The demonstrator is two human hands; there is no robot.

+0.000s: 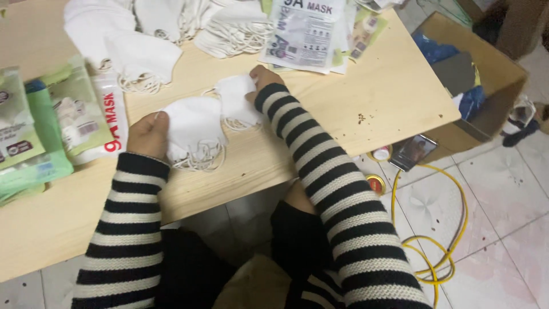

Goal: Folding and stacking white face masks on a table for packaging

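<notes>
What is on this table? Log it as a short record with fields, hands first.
left hand: holds a small stack of white face masks
right hand: grips a single white mask
surface: light wooden table
table far edge: loose mask piles, flat mask packets
table left: filled green packets
floor: cardboard box, yellow cable, phone

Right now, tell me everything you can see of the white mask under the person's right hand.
The white mask is a folded face mask of soft, cloth-like material with thin white ear loops trailing from its lower edge. It lies flat on the pale wooden table, near the middle. The right hand pinches its upper right corner with the fingers. Its left edge overlaps a small stack of similar masks, which the left hand grips.
</notes>
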